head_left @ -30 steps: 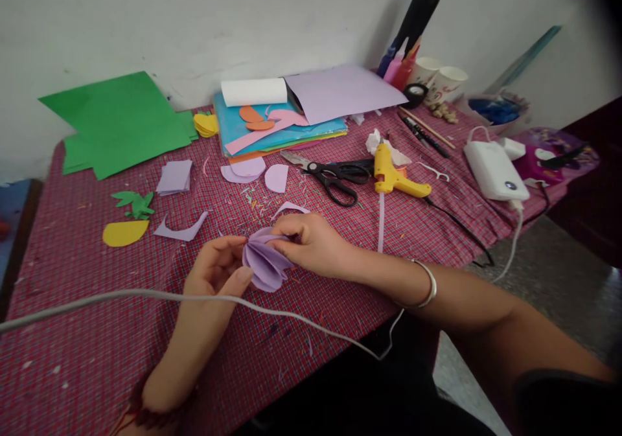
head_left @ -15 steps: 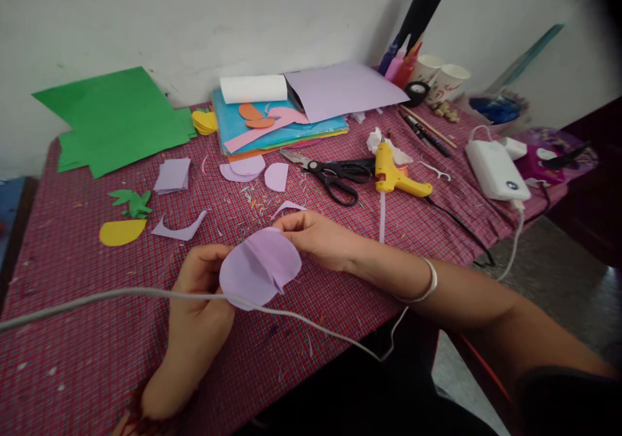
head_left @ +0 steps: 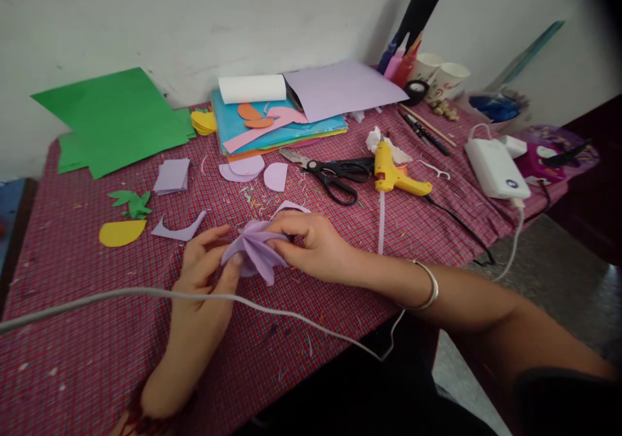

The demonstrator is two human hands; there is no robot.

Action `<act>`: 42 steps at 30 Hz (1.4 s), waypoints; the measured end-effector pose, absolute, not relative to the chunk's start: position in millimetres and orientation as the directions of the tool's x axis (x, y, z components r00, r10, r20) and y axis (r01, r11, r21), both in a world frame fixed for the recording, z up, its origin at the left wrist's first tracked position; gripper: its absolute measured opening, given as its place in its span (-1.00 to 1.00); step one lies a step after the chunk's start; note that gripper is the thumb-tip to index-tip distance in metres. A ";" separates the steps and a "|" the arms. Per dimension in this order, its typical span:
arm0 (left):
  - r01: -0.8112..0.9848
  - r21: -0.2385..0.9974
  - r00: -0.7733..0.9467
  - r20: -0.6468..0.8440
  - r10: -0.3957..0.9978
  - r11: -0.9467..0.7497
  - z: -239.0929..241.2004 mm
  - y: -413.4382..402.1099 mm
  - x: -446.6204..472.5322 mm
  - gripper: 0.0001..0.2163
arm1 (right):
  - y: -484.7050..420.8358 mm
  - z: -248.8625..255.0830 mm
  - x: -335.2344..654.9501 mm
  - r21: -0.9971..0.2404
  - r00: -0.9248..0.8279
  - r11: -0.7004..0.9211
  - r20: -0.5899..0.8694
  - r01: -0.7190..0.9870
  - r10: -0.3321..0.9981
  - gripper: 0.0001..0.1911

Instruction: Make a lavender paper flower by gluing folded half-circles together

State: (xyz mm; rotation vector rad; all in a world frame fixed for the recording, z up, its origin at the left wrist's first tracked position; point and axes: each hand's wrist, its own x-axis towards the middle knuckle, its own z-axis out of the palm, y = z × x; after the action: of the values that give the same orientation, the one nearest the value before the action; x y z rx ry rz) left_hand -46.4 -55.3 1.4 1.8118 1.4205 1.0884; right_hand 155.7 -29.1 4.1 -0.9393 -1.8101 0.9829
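Between my hands is a lilac folded paper piece (head_left: 256, 248), its several layers fanned out like petals from a middle crease. My left hand (head_left: 207, 271) pinches its left side, thumb on the near face. On the right side, my right hand (head_left: 311, 245) grips a layer between thumb and fingers. Beyond the hands lie a lilac half circle (head_left: 276, 177), more folded lilac rounds (head_left: 241, 168) and a curved lilac offcut (head_left: 181, 227). Black-handled scissors (head_left: 324, 175) rest behind my right hand, beside a yellow glue gun (head_left: 394, 173).
A white cable (head_left: 194, 295) crosses in front of my left wrist. Green sheets (head_left: 116, 122), a stack of lilac squares (head_left: 172, 175) and a yellow half circle (head_left: 122, 233) lie left. A white power bank (head_left: 498, 169), paper cups (head_left: 448, 81) and paint bottles (head_left: 401, 63) stand right.
The lilac paper has turned from a flat round face to a fanned view with its layers spread. My left thumb has moved up onto it, and my right fingers have shifted onto its layers.
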 end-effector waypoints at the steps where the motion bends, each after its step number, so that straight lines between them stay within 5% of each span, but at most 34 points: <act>1: 0.523 0.801 0.068 0.303 0.951 -0.293 2.9 -56.3 -45.7 -0.88 | -29.7 3.9 155.8 -0.875 -0.361 0.430 0.335 0.224 0.870 -0.83; 5: 0.561 0.776 -0.002 0.349 0.937 -0.288 3.6 -60.1 -41.1 -0.93 | -29.0 2.7 156.6 -0.856 -0.355 0.440 0.336 0.271 0.872 -0.84; 9: 0.425 0.864 -0.097 0.339 0.936 -0.269 -4.7 -61.7 -39.8 -0.74 | -27.7 1.6 156.7 -0.859 -0.346 0.430 0.328 0.276 0.879 -0.84; 14: 0.550 0.657 0.236 0.470 0.851 -0.515 -1.2 -58.7 -48.4 -0.84 | -28.6 1.2 155.4 -0.871 -0.347 0.405 0.302 0.278 0.888 -0.85; 18: 0.513 0.683 0.372 0.369 0.852 -0.520 5.2 -57.3 -46.1 -0.85 | -30.5 0.9 153.5 -0.848 -0.375 0.448 0.333 0.282 0.865 -0.86; 32: 0.529 0.800 0.209 0.200 0.957 -0.283 0.2 -57.4 -44.3 -0.78 | -33.0 2.8 154.3 -0.794 -0.388 0.523 0.396 0.311 0.832 -0.86; 42: 0.493 0.752 0.287 0.334 0.898 -0.438 7.4 -61.0 -40.8 -0.76 | -33.3 6.4 155.1 -0.797 -0.407 0.529 0.397 0.293 0.823 -0.61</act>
State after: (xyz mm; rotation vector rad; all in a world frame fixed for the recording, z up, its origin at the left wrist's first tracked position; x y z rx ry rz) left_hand -40.8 -61.0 7.4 2.0455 1.2407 1.0310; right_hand 155.1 -33.3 6.4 -0.9088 -1.9487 0.8186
